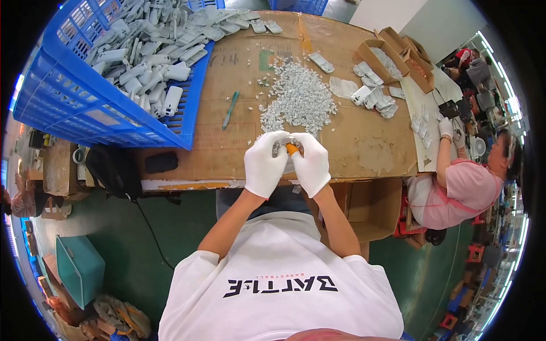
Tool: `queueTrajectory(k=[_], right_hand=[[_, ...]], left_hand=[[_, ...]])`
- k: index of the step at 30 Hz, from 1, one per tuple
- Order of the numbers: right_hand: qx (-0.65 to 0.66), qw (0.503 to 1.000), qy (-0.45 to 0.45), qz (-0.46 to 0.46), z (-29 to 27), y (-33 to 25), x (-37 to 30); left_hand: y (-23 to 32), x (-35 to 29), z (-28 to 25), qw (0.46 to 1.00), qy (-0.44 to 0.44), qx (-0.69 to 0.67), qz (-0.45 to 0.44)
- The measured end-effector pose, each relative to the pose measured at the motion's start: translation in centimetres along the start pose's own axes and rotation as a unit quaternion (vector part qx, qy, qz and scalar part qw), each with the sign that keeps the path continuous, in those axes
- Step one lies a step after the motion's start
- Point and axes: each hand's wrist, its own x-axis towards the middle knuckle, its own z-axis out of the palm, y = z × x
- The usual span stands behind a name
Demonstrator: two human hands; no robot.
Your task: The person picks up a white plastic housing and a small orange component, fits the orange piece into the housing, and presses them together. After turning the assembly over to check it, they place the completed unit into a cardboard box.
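Observation:
Both of my hands wear white gloves and meet at the near edge of the cardboard-covered table [239,156]. My left hand [266,162] is closed on one side of a small grey plastic housing [280,144]. My right hand [309,162] grips its other side, and an orange piece [292,149] shows at the right thumb; I cannot tell whether it covers the thumb or belongs to the part. My fingers hide most of the housing. Just beyond them spreads a heap of tiny whitish plastic pieces [301,96].
A blue crate [85,108] full of white plastic housings [151,68] stands at left. A teal pen [231,110] lies beside it. At right are more housings [375,98] and cardboard boxes of small parts [369,54]. A co-worker in pink [469,184] works at far right.

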Motion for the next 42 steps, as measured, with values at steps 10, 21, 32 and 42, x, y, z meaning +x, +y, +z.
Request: queueTrajectory(k=[10, 21, 32, 42], right_hand=[[0.086, 0.996, -0.012, 0.02, -0.2, -0.6, -0.8], [0.136, 0.991, 0.016, 0.006, -0.6, -1.5, -3.3], [-0.116, 0.987, 0.071, -0.082, 0.8, -0.7, -4.2], [-0.187, 0.97, 0.079, -0.135, 1.0, -1.1, -4.4]], left_hand=[[0.2, 0.4, -0.5, 1.0, 0.014, -0.011, 0.006], [-0.6, 1.3, -0.7, 0.998, 0.004, -0.063, -0.022], [2.6, -0.6, -1.2, 0.988, -0.081, -0.114, -0.07], [2.4, -1.8, -0.8, 0.999, 0.021, 0.017, 0.035]])
